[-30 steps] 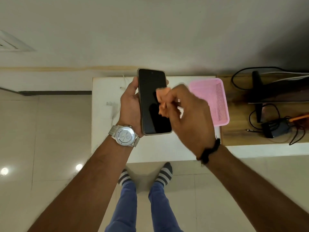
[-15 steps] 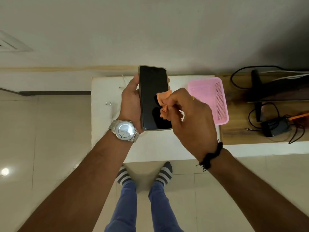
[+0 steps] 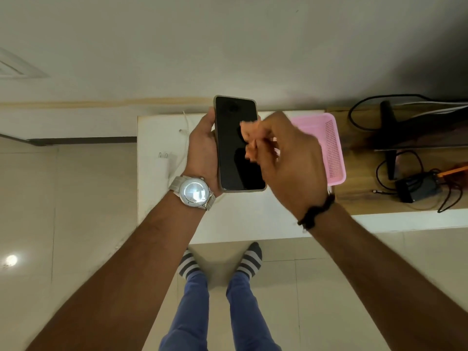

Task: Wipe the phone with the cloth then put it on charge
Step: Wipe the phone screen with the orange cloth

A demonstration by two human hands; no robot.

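Observation:
My left hand (image 3: 202,148) grips a black phone (image 3: 234,158) by its left edge, screen up and dark, above the white table (image 3: 157,198). My right hand (image 3: 291,163) pinches a small crumpled orange cloth (image 3: 249,139) and presses it against the screen's upper right part. A white charger plug (image 3: 164,160) with two metal pins lies on the table to the left, and its white cable (image 3: 186,124) runs toward the wall, partly hidden behind my left hand.
A pink mesh basket (image 3: 331,148) stands on the table right of my hands. Farther right, a wooden surface (image 3: 359,193) carries a monitor stand (image 3: 390,138), black cables and a black adapter (image 3: 415,190). My socked feet stand on tiled floor (image 3: 76,224) below.
The cloth has slid up the screen from its middle toward the top, with my right hand following. The phone has shifted slightly upward in my left hand's grip.

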